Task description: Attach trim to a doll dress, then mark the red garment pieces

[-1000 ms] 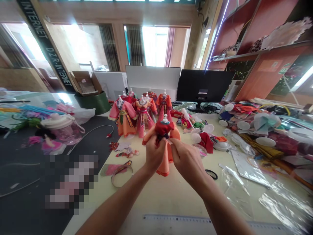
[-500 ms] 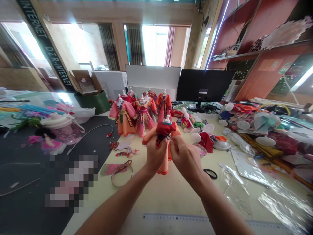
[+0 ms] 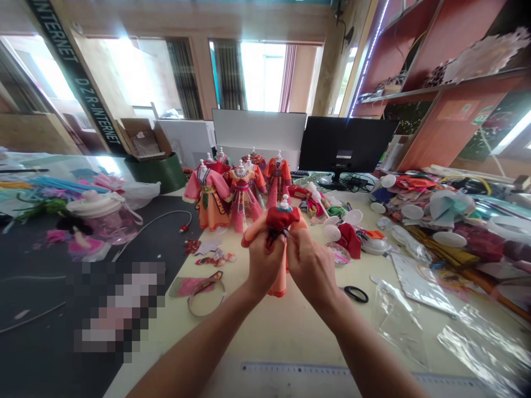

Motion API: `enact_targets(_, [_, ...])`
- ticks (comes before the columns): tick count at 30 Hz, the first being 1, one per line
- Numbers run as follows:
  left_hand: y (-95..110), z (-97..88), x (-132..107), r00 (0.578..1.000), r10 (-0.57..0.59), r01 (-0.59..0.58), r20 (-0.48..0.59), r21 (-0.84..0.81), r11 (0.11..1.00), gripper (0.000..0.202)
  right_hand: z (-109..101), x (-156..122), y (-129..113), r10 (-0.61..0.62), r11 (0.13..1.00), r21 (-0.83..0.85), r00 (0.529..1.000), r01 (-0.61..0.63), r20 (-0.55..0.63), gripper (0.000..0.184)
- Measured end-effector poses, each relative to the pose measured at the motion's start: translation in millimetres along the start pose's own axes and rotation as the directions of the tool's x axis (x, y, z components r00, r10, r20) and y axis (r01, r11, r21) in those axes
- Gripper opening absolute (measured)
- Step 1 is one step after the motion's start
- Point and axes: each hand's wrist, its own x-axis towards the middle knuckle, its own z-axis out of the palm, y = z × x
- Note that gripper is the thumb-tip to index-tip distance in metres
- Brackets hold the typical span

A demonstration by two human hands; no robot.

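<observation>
A small doll dress (image 3: pixel 283 218) with a red top, orange sleeves and a long orange skirt is on a white doll form in front of me. My left hand (image 3: pixel 266 258) is closed at its waist, fingers pinched on dark trim or ribbon there. My right hand (image 3: pixel 312 258) is closed too, its fingertips pinching the waist from the other side. Something thin and pale shows between the hands, too small to make out. Both hands hide the middle of the dress. Several finished doll dresses (image 3: pixel 243 193) stand on white forms just behind it.
Scissors (image 3: pixel 355 294) lie right of my right wrist. A ruler (image 3: pixel 296 369) crosses the near table. A roll of tape or ribbon (image 3: pixel 206 297) and embroidered scraps (image 3: pixel 215 257) lie left. Clear plastic bags (image 3: pixel 398 315) and a fabric pile (image 3: pixel 450 213) are right; a black monitor (image 3: pixel 346 145) stands behind.
My right hand and forearm have shifted slightly, showing more of the scissors. Both hands stay closed at the waist of the doll dress.
</observation>
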Motion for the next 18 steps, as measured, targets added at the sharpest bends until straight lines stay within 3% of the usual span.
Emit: enact_targets(18, [-3.4,1.0,-6.0,0.991,0.135,-0.134,-0.005,0.106,0.985,0.005,-3.6,1.5,-2.7,-0.014,0.999,-0.043,1.0,0.014,0.019,0.026])
